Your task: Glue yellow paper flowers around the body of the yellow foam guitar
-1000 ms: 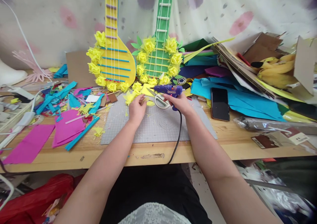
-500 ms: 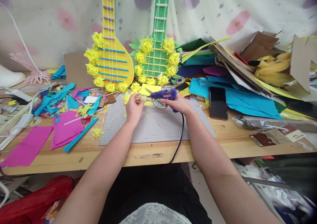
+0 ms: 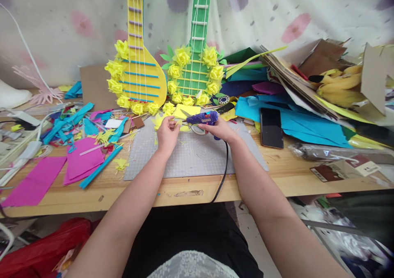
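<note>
My right hand (image 3: pixel 222 129) is wrapped around a purple glue gun (image 3: pixel 201 118), its nozzle pointing left. In my left hand (image 3: pixel 168 135) a small yellow paper piece (image 3: pixel 177 123) is pinched, and the nozzle tip is close to it; whether they touch I cannot tell. Both hands are over a grey cutting mat (image 3: pixel 197 159). Scissors (image 3: pixel 197 129) lie on the mat, partly behind the glue gun. Behind them are yellow paper (image 3: pixel 187 110) and a yellow paper flower (image 3: pixel 168 108). A black cord (image 3: pixel 227 163) runs from the gun over the table edge.
A yellow paper guitar (image 3: pixel 147 77) and a green one (image 3: pixel 194 75), both with yellow flowers, stand at the back. Paper scraps (image 3: pixel 89 126) and magenta sheets (image 3: pixel 83 161) lie left. At right are a phone (image 3: pixel 271 128), blue paper (image 3: pixel 314 124) and stacked cardboard (image 3: pixel 292 73).
The glue gun and my right hand have shifted slightly left, toward my left hand. My left hand stays nearly in place, still pinching the yellow paper.
</note>
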Demonstrator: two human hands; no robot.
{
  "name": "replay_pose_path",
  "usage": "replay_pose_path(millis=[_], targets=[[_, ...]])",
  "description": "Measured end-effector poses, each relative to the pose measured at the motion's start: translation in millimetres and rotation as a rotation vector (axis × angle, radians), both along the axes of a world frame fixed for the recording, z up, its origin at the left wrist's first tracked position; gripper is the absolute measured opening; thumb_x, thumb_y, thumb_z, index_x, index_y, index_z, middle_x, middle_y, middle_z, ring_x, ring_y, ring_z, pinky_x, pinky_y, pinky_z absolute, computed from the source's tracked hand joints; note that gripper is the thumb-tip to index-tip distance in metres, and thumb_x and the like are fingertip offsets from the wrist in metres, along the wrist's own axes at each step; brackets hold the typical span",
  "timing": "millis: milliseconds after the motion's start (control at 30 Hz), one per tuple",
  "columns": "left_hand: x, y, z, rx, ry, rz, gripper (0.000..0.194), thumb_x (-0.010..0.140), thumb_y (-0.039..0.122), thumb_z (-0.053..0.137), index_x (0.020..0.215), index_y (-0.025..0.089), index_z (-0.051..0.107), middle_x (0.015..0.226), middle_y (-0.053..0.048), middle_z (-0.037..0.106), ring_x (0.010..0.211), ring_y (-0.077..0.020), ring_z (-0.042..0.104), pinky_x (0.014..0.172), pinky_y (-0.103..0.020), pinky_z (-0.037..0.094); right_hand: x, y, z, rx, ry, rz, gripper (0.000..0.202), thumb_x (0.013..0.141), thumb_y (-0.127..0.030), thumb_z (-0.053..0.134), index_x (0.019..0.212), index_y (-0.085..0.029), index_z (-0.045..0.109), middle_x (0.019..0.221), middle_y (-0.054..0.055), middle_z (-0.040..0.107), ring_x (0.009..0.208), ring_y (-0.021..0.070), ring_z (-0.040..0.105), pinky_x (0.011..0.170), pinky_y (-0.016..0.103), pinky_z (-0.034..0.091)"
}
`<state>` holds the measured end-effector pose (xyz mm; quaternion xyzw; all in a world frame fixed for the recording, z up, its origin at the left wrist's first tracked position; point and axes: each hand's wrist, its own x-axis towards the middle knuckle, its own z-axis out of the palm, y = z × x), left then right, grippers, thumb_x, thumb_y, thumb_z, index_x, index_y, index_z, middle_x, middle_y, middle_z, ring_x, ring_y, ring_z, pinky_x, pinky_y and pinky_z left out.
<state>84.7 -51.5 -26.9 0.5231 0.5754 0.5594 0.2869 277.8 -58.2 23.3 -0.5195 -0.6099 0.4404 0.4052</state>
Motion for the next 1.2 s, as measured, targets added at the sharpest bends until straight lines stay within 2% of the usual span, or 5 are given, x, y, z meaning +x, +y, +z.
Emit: replay_pose_path(millis=[333, 667, 800, 1000, 1200], targets=[[2.5, -3.1, 5.6, -0.014, 0.017, -0.024, 0.029, 0.070, 0.011, 0.063, 0.098, 0.018, 0.057, 0.077, 0.000, 0.066, 0.069, -0.0118, 0.064, 0.073, -0.027, 0.051, -2.2, 0.9, -0.9, 0.025, 0.055, 0.003, 0.031, 0.055, -0.041, 0.080, 0.065, -0.020, 0.060, 0.048, -0.004, 0.052, 0.045, 0.0081, 0.045, 0.040, 0.022, 0.039], [1.5, -1.2, 0.1, 0.000, 0.022, -0.028, 0.030, 0.070, 0.013, 0.064, 0.099, 0.019, 0.058, 0.078, -0.001, 0.066, 0.071, -0.0124, 0.064, 0.074, -0.028, 0.052, -0.1, 3.5, -3.9, -0.022, 0.125, -0.043, 0.026, 0.057, -0.033, 0.081, 0.066, -0.018, 0.062, 0.053, -0.002, 0.055, 0.047, 0.0075, 0.045, 0.041, 0.021, 0.036], [1.5, 0.1, -0.8, 0.002, -0.021, -0.028, 0.030, 0.070, 0.013, 0.065, 0.099, 0.018, 0.057, 0.079, -0.001, 0.066, 0.070, -0.0118, 0.063, 0.074, -0.027, 0.052, 0.6, 1.5, -1.5, -0.019, 0.095, -0.013, 0.023, 0.061, -0.032, 0.079, 0.066, -0.018, 0.061, 0.053, -0.002, 0.054, 0.048, 0.0085, 0.046, 0.044, 0.023, 0.039], [2.6, -0.6, 1.0, 0.001, -0.033, -0.025, 0.030, 0.071, 0.013, 0.064, 0.099, 0.018, 0.057, 0.080, -0.001, 0.066, 0.071, -0.0122, 0.064, 0.072, -0.027, 0.052, -1.3, -0.6, 0.6, -0.042, 0.051, 0.011, 0.025, 0.056, -0.028, 0.081, 0.064, -0.018, 0.060, 0.050, -0.004, 0.053, 0.049, 0.0095, 0.048, 0.047, 0.023, 0.041], [1.9, 0.6, -1.7, 0.015, -0.012, -0.026, 0.030, 0.071, 0.014, 0.064, 0.100, 0.019, 0.058, 0.081, -0.002, 0.067, 0.072, -0.0125, 0.065, 0.073, -0.027, 0.052, -2.0, 0.2, -0.6, -0.032, 0.045, 0.014, 0.024, 0.056, -0.028, 0.081, 0.064, -0.018, 0.060, 0.051, -0.004, 0.053, 0.048, 0.0087, 0.047, 0.047, 0.023, 0.040]])
